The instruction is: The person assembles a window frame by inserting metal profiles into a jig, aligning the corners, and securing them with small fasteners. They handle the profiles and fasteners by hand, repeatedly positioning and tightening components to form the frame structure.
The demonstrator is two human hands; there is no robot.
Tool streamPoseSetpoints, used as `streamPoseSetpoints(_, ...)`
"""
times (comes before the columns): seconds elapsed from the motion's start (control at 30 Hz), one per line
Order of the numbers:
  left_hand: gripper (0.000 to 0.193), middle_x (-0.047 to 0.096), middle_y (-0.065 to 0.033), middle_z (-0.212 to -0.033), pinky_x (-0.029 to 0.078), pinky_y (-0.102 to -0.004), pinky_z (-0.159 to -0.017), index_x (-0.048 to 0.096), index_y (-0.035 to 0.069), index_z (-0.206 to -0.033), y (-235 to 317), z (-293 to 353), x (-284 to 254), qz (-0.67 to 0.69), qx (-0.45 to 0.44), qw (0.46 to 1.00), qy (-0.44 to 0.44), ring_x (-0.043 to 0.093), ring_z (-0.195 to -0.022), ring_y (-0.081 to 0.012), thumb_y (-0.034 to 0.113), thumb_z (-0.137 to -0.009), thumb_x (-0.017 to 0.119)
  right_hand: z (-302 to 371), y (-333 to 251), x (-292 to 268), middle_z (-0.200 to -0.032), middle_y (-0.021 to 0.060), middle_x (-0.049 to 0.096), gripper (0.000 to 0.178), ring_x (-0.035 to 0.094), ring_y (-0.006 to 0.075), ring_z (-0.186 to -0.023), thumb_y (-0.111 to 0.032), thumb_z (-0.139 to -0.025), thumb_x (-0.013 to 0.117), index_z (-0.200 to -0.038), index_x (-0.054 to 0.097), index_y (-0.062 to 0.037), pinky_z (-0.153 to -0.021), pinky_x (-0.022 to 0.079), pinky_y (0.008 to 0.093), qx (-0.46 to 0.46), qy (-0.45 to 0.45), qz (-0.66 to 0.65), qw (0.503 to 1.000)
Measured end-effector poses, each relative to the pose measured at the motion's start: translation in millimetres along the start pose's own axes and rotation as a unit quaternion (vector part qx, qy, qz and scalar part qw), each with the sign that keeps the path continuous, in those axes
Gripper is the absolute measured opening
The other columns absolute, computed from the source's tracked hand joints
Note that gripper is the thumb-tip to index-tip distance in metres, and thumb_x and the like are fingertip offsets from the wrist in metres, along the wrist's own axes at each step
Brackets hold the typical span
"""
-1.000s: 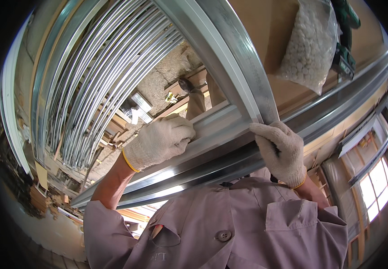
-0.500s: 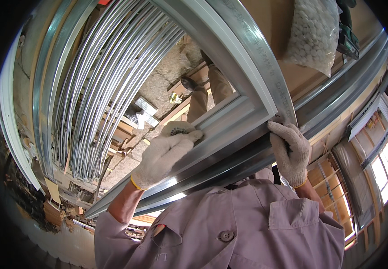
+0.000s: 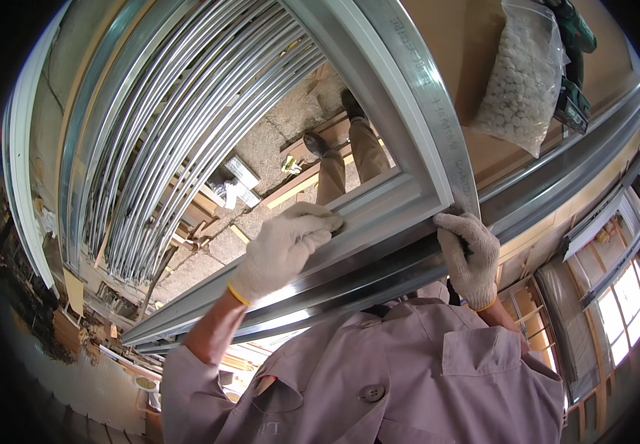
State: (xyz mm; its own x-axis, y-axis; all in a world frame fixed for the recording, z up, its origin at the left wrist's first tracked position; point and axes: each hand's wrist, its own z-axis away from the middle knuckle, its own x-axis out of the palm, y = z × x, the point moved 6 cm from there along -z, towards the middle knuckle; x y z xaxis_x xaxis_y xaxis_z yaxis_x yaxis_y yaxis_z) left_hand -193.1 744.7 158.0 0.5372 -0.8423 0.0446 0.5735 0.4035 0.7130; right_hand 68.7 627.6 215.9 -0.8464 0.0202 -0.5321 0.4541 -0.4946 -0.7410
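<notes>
A pale grey metal frame [image 3: 383, 226] lies before me, its mitred corner pointing toward my right side. My left hand [image 3: 279, 248], in a white knitted glove with a yellow cuff edge, grips the frame's near rail, its fingertips over the inner edge. At the corner, my right hand [image 3: 471, 255], gloved alike, has its fingers curled and the thumb pressed toward the index finger. Anything small between those fingertips is hidden. A flat metal strip [image 3: 438, 118] with faint markings runs along the frame's outer side. Dark shiny metal rails [image 3: 379, 277] lie between the frame and my body.
Many thin metal rods [image 3: 186, 140] lie on the left. A clear bag of round white pieces [image 3: 520, 92] and a dark green power tool [image 3: 573, 103] rest at the far right on a brown board [image 3: 475, 44]. Through the frame, my legs [image 3: 368, 152] show above the floor.
My view has shifted slightly, so the whole scene sits differently in the picture. The left hand keeps its hold on the rail. My right hand stays at the corner, fingers still curled.
</notes>
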Motion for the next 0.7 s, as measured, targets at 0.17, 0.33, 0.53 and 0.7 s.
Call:
streamPoseSetpoints(0.17, 0.021, 0.079, -0.0124, -0.111, 0.061, -0.0351, -0.09, 0.082, 0.003, -0.109, 5, -17, -5, -0.096, -0.004, 0.995, -0.021, 0.078, -0.098, -0.0257, 0.011, -0.093, 0.071, -1, 2, 1, -0.084, 0.0124, 0.066, 0.025, 0.067, 0.0257, -0.074, 0.005, -0.09, 0.07, -0.113, 0.075, -0.0031, -0.071, 0.054, 0.0331, -0.006, -0.012, -0.023, 1.0)
streamPoseSetpoints(0.33, 0.023, 0.079, -0.0138, -0.108, 0.061, -0.035, -0.09, 0.082, 0.003, -0.106, 18, -26, -9, -0.158, 0.029, 0.985, -0.064, 0.077, -0.099, -0.0274, 0.01, -0.087, 0.071, -2, 2, -1, -0.082, 0.0118, 0.065, 0.026, 0.067, 0.0265, -0.073, 0.004, -0.089, 0.071, -0.113, 0.076, -0.0044, -0.069, 0.054, 0.0335, 0.0, -0.021, -0.013, 1.0)
streamPoseSetpoints(0.53, 0.023, 0.078, -0.0131, -0.106, 0.061, -0.0365, -0.089, 0.08, 0.002, -0.103, 21, -36, -6, -0.22, 0.045, 0.967, -0.121, 0.076, -0.098, -0.0283, 0.015, -0.087, 0.07, -2, 5, -2, -0.081, 0.0113, 0.065, 0.029, 0.067, 0.027, -0.072, 0.004, -0.087, 0.073, -0.114, 0.076, -0.0054, -0.068, 0.054, 0.0352, -0.001, -0.034, -0.03, 0.999)
streamPoseSetpoints(0.7, 0.024, 0.075, -0.0128, -0.105, 0.061, -0.0381, -0.088, 0.079, 0.002, -0.101, 36, -43, -2, -0.272, -0.01, 0.952, -0.14, 0.075, -0.095, -0.0309, 0.017, -0.088, 0.066, -3, 7, -3, -0.081, 0.0106, 0.066, 0.03, 0.068, 0.0291, -0.071, 0.004, -0.086, 0.073, -0.114, 0.076, -0.0073, -0.067, 0.054, 0.0363, -0.012, -0.037, -0.027, 0.999)
